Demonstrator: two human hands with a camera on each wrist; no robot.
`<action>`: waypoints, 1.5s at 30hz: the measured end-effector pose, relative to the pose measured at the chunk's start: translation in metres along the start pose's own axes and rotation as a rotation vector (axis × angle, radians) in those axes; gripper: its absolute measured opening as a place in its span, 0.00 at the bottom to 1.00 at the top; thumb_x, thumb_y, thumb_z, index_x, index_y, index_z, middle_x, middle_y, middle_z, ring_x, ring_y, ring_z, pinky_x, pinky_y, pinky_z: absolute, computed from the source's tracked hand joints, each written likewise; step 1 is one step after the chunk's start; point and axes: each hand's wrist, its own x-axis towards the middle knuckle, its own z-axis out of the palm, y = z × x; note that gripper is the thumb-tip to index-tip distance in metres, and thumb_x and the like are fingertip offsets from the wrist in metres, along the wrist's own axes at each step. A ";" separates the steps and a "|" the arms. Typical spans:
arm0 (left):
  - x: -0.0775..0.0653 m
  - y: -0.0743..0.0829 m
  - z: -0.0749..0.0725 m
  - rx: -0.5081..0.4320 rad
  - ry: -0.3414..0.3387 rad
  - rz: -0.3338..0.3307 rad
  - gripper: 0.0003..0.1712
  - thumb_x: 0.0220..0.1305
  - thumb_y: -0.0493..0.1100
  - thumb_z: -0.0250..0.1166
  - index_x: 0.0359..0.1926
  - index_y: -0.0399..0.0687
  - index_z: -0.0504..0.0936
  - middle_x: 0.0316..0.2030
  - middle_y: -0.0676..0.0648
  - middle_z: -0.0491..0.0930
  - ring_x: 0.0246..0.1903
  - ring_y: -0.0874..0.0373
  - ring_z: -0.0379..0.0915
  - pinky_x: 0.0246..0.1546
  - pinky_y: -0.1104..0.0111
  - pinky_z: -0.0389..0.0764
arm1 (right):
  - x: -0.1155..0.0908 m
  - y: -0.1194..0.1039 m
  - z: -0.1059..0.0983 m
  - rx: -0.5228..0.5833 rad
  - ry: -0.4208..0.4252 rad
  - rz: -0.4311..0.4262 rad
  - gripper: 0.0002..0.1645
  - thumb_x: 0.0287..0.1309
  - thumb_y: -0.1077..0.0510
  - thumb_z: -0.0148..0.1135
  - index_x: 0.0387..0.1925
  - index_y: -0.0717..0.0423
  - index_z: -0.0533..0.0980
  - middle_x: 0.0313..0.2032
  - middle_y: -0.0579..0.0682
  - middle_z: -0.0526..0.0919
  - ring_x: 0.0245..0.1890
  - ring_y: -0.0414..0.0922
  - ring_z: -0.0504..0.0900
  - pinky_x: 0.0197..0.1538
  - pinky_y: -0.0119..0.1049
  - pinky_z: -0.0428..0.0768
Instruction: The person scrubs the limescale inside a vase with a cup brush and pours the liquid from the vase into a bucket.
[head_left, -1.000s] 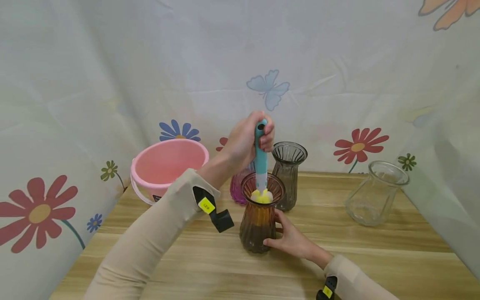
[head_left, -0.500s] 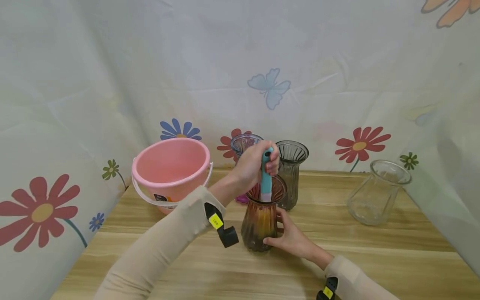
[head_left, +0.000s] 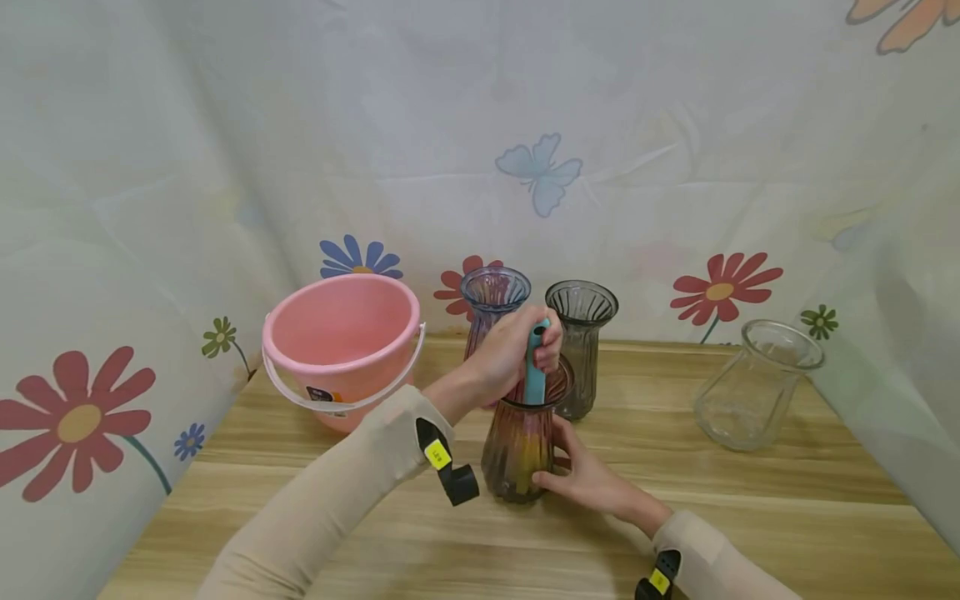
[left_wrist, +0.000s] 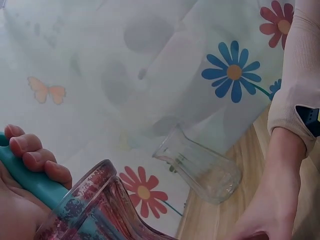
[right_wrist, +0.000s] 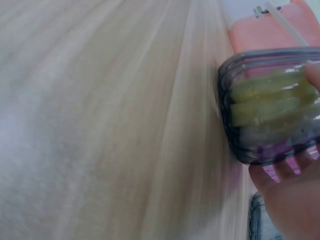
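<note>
In the head view my left hand [head_left: 501,357] grips the teal handle [head_left: 536,382] of a sponge brush, fingers curled round it. The brush points down into a ribbed brown glass vase [head_left: 504,450] that stands upright on the table. Through the glass in the right wrist view, the yellow sponge head [right_wrist: 265,111] shows close to the vase's bottom. My right hand [head_left: 600,485] holds the vase low on its right side, thumb at the front and the other fingers behind. The left wrist view shows the vase's speckled rim [left_wrist: 95,182] just below my left fingers [left_wrist: 31,160].
A pink bucket [head_left: 375,379] with a white handle stands at the left. Behind the brown vase are a purple-blue vase [head_left: 487,312] and a grey one [head_left: 587,362]. A clear vase [head_left: 746,408] stands at the right. A flowered cloth [head_left: 360,125] surrounds the wooden table [head_left: 750,525].
My left hand has moved down and slightly right, driving the brush deeper, so the sponge has gone from the vase's mouth to its lower part. My right hand has stayed on the vase.
</note>
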 end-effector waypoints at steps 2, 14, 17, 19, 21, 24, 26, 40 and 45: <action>0.000 0.001 0.000 0.003 -0.001 0.003 0.19 0.69 0.46 0.35 0.22 0.42 0.58 0.17 0.50 0.57 0.17 0.56 0.51 0.24 0.68 0.59 | 0.000 0.000 -0.002 -0.011 -0.013 0.007 0.48 0.56 0.55 0.61 0.69 0.51 0.42 0.64 0.62 0.57 0.65 0.59 0.57 0.60 0.53 0.65; 0.001 0.019 0.002 -0.061 0.052 0.013 0.19 0.68 0.43 0.36 0.20 0.42 0.60 0.15 0.50 0.57 0.16 0.56 0.49 0.23 0.68 0.57 | 0.004 0.004 0.001 -0.028 0.036 0.006 0.48 0.53 0.55 0.65 0.68 0.49 0.47 0.64 0.61 0.58 0.64 0.59 0.59 0.58 0.50 0.69; 0.003 0.037 0.004 -0.069 0.053 0.026 0.19 0.68 0.42 0.36 0.19 0.42 0.60 0.14 0.50 0.56 0.16 0.56 0.49 0.23 0.68 0.56 | 0.005 0.004 0.001 -0.025 0.046 -0.013 0.48 0.52 0.56 0.65 0.68 0.51 0.48 0.63 0.62 0.59 0.64 0.59 0.60 0.58 0.50 0.69; 0.005 0.054 0.006 -0.070 0.063 0.053 0.19 0.67 0.42 0.37 0.19 0.43 0.60 0.14 0.50 0.56 0.16 0.57 0.49 0.23 0.68 0.56 | 0.005 0.004 0.002 -0.020 0.052 -0.015 0.48 0.51 0.57 0.66 0.67 0.51 0.48 0.63 0.62 0.60 0.64 0.59 0.60 0.58 0.50 0.69; 0.006 0.069 0.006 -0.073 0.079 0.094 0.18 0.67 0.42 0.37 0.19 0.44 0.60 0.14 0.51 0.55 0.16 0.57 0.48 0.23 0.68 0.55 | 0.005 0.004 0.002 -0.020 0.057 -0.011 0.48 0.51 0.58 0.66 0.67 0.51 0.49 0.63 0.61 0.60 0.64 0.58 0.59 0.59 0.50 0.69; 0.007 0.086 0.007 -0.083 0.091 0.140 0.18 0.67 0.42 0.36 0.19 0.44 0.60 0.14 0.50 0.54 0.16 0.57 0.47 0.23 0.69 0.55 | 0.005 0.003 0.002 -0.022 0.064 0.008 0.48 0.50 0.57 0.66 0.67 0.51 0.49 0.63 0.61 0.59 0.65 0.58 0.58 0.59 0.50 0.69; 0.007 0.091 0.007 -0.084 0.086 0.152 0.18 0.67 0.41 0.35 0.19 0.44 0.60 0.14 0.50 0.54 0.16 0.57 0.47 0.23 0.69 0.55 | 0.005 0.003 0.002 -0.021 0.070 0.021 0.48 0.50 0.57 0.67 0.67 0.51 0.49 0.64 0.61 0.59 0.65 0.58 0.58 0.59 0.50 0.68; 0.006 0.052 0.009 -0.066 0.081 0.047 0.18 0.66 0.42 0.37 0.19 0.43 0.60 0.13 0.51 0.55 0.15 0.57 0.48 0.23 0.68 0.56 | 0.003 0.002 0.004 0.025 0.089 0.011 0.47 0.48 0.59 0.68 0.65 0.54 0.52 0.62 0.61 0.60 0.63 0.60 0.60 0.54 0.43 0.74; 0.003 0.010 0.008 0.005 0.048 -0.030 0.19 0.68 0.45 0.37 0.20 0.43 0.59 0.15 0.50 0.56 0.16 0.55 0.49 0.23 0.68 0.58 | 0.003 0.005 0.005 0.033 0.076 0.018 0.47 0.49 0.56 0.68 0.65 0.51 0.51 0.62 0.61 0.60 0.62 0.61 0.61 0.52 0.42 0.76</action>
